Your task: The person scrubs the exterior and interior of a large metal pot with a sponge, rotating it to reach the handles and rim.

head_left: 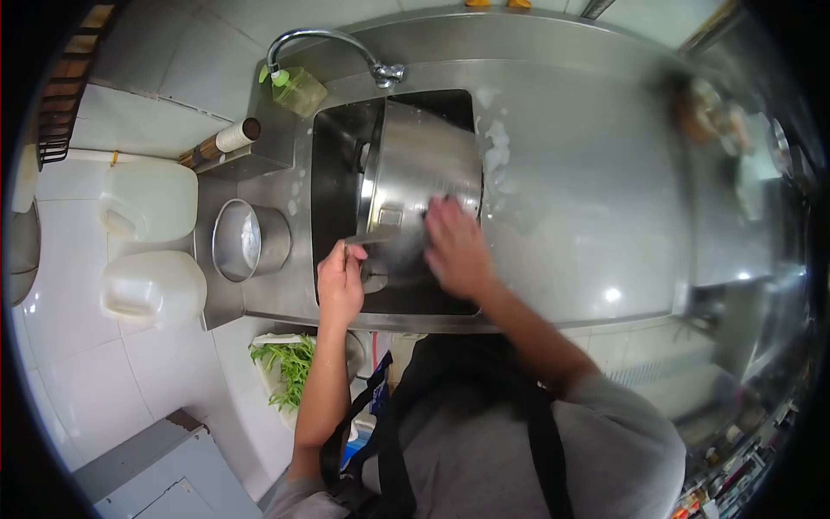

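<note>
A large stainless steel pot [424,151] lies tipped on its side in the dark sink basin [333,216], its rim facing left. My left hand [341,281] is closed at the pot's near edge, around what looks like its metal handle. Against the pot's curved wall, my right hand [456,246] presses with its fingers together, blurred by motion. A small dark patch shows at those fingertips; what lies under them, if anything, is hidden. Above the basin arches a chrome faucet [324,35], and I cannot see water running from it.
Soap foam [495,151] streaks the steel counter [588,190] right of the sink. To the left stand a round metal container [272,242], a green-capped soap bottle [300,91] and two white plastic jugs [156,203]. Leafy greens [290,368] fill a tray below the counter's front edge.
</note>
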